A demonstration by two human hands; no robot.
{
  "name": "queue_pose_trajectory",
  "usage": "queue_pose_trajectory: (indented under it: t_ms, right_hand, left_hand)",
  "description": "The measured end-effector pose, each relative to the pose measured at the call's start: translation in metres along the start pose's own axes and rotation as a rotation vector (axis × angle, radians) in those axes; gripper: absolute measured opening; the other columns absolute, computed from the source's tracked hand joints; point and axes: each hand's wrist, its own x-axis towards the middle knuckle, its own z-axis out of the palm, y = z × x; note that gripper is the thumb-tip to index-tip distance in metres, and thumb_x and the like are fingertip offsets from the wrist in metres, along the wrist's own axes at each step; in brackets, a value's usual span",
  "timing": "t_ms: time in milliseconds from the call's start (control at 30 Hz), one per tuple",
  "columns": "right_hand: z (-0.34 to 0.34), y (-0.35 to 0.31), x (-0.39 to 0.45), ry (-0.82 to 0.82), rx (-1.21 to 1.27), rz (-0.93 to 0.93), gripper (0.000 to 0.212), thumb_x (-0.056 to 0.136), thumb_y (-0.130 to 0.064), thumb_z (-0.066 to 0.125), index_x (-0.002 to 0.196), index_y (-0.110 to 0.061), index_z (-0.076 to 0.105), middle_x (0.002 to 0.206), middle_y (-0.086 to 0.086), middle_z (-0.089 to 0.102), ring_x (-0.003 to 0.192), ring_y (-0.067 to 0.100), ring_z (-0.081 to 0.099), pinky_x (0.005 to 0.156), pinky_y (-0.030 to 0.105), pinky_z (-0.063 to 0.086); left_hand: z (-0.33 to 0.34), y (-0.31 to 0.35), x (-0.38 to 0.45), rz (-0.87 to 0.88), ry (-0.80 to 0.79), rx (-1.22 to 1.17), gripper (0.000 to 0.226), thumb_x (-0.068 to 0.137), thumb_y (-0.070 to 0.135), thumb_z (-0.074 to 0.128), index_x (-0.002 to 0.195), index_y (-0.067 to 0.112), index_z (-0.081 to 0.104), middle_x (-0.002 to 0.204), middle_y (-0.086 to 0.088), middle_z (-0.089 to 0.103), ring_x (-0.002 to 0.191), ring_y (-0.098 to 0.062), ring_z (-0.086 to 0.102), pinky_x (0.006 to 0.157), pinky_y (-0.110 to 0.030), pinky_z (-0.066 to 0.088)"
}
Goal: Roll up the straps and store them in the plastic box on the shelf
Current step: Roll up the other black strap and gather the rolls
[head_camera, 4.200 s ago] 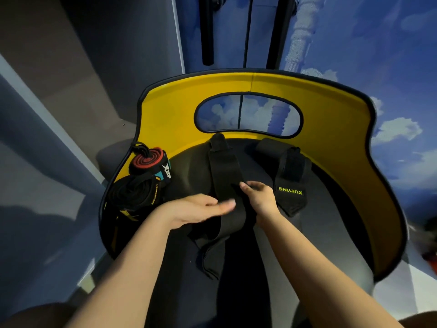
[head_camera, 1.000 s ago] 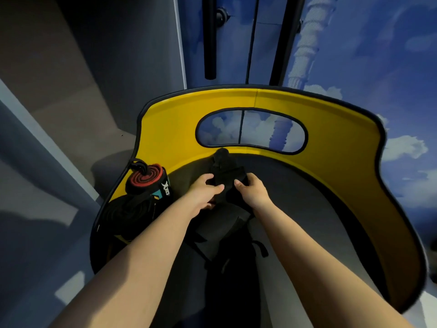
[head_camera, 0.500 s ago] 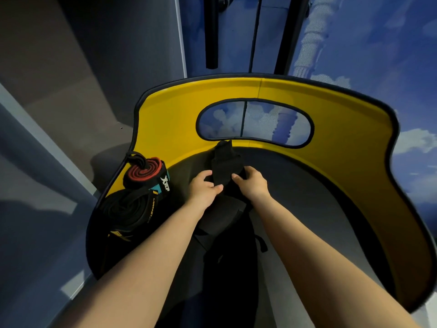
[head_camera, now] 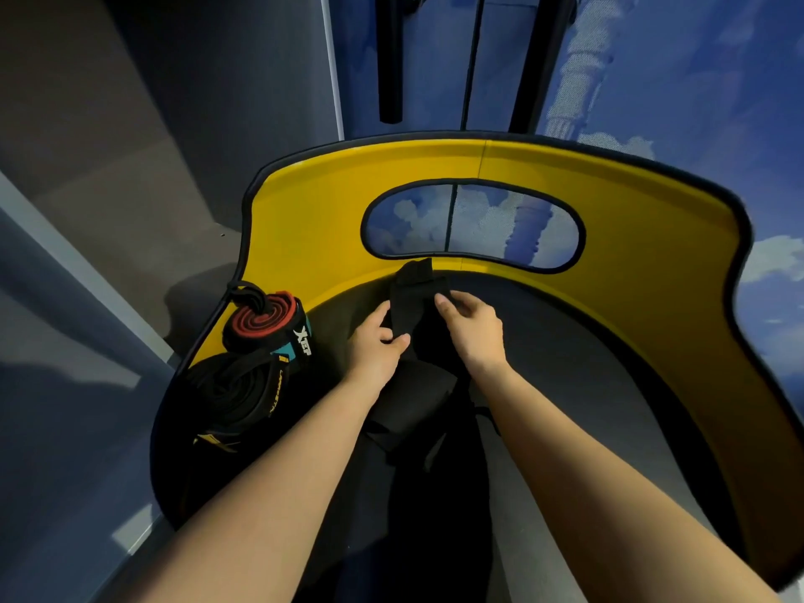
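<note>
A black strap [head_camera: 411, 298] lies along the dark seat of a yellow chair, its far end against the backrest. My left hand [head_camera: 376, 341] pinches the strap's left edge, and my right hand [head_camera: 472, 326] holds its right edge, fingers curled over it. The strap's near part runs back under my wrists as a wider black pad [head_camera: 409, 406]. At the seat's left edge sit a rolled red-and-black strap [head_camera: 263, 319] and a coiled black strap with yellow lettering [head_camera: 235, 393]. No plastic box or shelf is in view.
The yellow backrest [head_camera: 631, 237] curves around the seat, with an oval opening [head_camera: 474, 226] in it. Behind stand dark vertical posts [head_camera: 389, 58] and a blue cloud-printed wall. Grey floor lies to the left.
Both hands moved from the strap's middle to its far end. The second strap with yellow lettering, on the right 4 seconds ago, is gone from view. Since half a second ago my fingers shifted slightly.
</note>
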Motion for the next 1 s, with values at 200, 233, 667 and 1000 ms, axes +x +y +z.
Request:
queue_pose_trajectory:
  t_ms: [200,233,667,1000]
  right_hand:
    - [0.012,-0.015,0.035,0.031,0.134,0.148,0.042,0.088,-0.031,0.063,0.124,-0.009,0.059,0.124,0.01,0.062,0.118,0.023,0.055,0.102,0.035,0.043]
    - [0.015,-0.016,0.041,0.043,0.142,0.17,0.039,0.088,-0.028,0.065,0.122,-0.009,0.061,0.122,0.01,0.063,0.116,0.024,0.056,0.102,0.035,0.044]
    - [0.031,-0.008,0.049,0.098,0.188,-0.002,0.026,0.088,-0.01,0.063,0.113,-0.012,0.066,0.113,0.003,0.066,0.109,0.014,0.058,0.096,0.024,0.042]
    - [0.025,0.0,0.047,-0.028,0.315,-0.114,0.037,0.09,0.004,0.05,0.122,-0.011,0.061,0.121,0.005,0.063,0.117,0.019,0.055,0.104,0.036,0.043]
  left_hand:
    - [-0.002,0.001,0.007,-0.039,-0.031,0.058,0.058,0.086,0.009,0.064,0.138,0.022,0.042,0.09,0.004,0.057,0.108,-0.02,0.055,0.093,-0.03,0.042]
    - [-0.001,0.001,0.007,-0.035,-0.025,0.074,0.057,0.086,0.01,0.065,0.137,0.023,0.043,0.094,0.002,0.056,0.106,-0.02,0.055,0.089,-0.028,0.042]
    - [0.005,-0.001,0.005,0.004,0.03,0.179,0.059,0.09,0.015,0.06,0.144,0.021,0.035,0.125,-0.006,0.059,0.116,-0.02,0.055,0.094,-0.026,0.042]
    - [0.005,-0.002,-0.003,0.004,0.019,0.188,0.061,0.09,0.012,0.059,0.145,0.023,0.033,0.124,-0.008,0.057,0.115,-0.022,0.055,0.098,-0.032,0.044]
